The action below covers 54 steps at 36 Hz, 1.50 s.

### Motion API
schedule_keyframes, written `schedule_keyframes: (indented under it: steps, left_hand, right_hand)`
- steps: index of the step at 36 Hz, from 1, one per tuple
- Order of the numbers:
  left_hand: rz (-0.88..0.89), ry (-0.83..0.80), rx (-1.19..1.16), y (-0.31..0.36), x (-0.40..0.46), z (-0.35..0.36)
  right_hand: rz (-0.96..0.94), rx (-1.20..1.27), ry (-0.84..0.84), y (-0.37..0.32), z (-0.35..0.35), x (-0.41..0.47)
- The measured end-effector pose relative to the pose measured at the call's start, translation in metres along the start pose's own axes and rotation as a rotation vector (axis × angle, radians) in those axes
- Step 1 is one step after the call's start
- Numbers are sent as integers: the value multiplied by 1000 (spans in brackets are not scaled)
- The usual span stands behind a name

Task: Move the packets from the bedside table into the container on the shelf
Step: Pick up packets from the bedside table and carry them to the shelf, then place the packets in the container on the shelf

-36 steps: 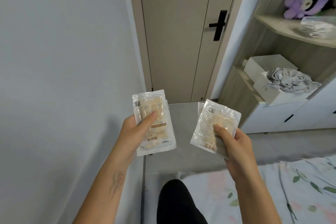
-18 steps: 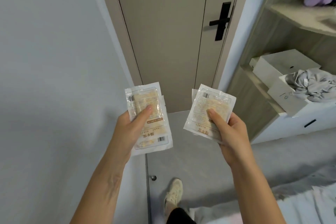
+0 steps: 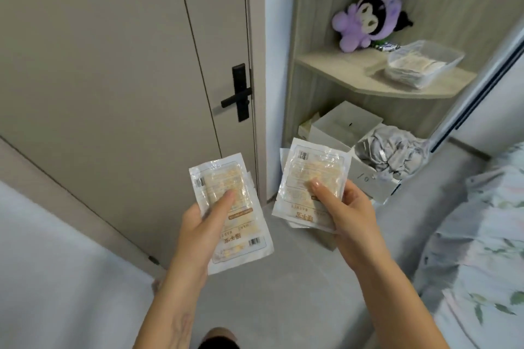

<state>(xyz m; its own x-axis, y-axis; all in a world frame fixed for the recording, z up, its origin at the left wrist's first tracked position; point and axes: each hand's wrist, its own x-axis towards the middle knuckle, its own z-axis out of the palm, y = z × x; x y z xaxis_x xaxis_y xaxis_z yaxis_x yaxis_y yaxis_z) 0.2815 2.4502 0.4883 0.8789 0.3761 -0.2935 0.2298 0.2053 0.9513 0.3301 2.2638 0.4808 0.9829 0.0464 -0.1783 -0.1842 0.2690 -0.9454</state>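
My left hand [image 3: 202, 231] grips a small stack of clear plastic packets [image 3: 241, 238] with beige contents, thumb pressed on the top one. A second small stack of the same packets [image 3: 307, 176] sits in my right hand [image 3: 350, 217], thumb on top. Both stacks are held out at chest height in front of me. A clear plastic container [image 3: 442, 58] holding several similar packets stands on the upper wooden shelf [image 3: 340, 65] at the upper right, well beyond both hands. The bedside table is out of view.
A closed beige door with a black handle [image 3: 238, 93] fills the left. A purple plush toy [image 3: 371, 25] sits beside the container. On the lower shelf are white boxes [image 3: 343, 125] and crumpled grey cloth [image 3: 394, 150]. A floral bed [image 3: 482, 249] lies at the right.
The view has swung right and up, bringing the upper shelf and its container into sight. Both hands still hold their packets, now closer to the shelf unit.
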Motion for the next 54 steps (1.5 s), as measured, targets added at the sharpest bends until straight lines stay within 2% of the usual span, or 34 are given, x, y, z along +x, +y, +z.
schedule_keyframes:
  steps: [11, 17, 21, 25, 28, 30, 34, 37, 41, 46, 50, 54]
  left_hand:
    - [-97, -353, 4, 31, 148, 117]
    - [-69, -556, 35, 55, 220, 170]
    - [12, -666, 96, 67, 258, 208]
    - [54, -748, 162, 74, 283, 247]
    - [4, -812, 150, 78, 294, 285]
    - [-28, -810, 103, 79, 298, 313]
    - [-80, -773, -14, 79, 307, 369]
    - [-65, -745, 13, 76, 314, 413]
    - [47, -735, -20, 81, 312, 478]
    - [163, -783, -11, 85, 310, 538]
    - [178, -780, -20, 87, 322, 561]
    - [158, -710, -111, 92, 330, 570]
  right_hand:
    - [-93, 223, 281, -29, -45, 113]
    - [-43, 347, 268, -56, -51, 180]
    - [1, 399, 267, -73, -58, 216]
    - [-29, 264, 295, -87, -68, 243]
    - [-90, 62, 442, -96, -83, 270]
    - [-135, -19, 483, -103, -97, 288]
    - [-183, -161, 416, -123, -134, 320]
    - [-195, -310, 374, -143, -169, 342]
    - [-223, -495, 341, -173, -216, 371]
    - [-215, -509, 104, -214, -264, 405]
    - [-228, -557, -85, -239, -285, 427]
    - [-263, -401, -213, -251, -292, 448]
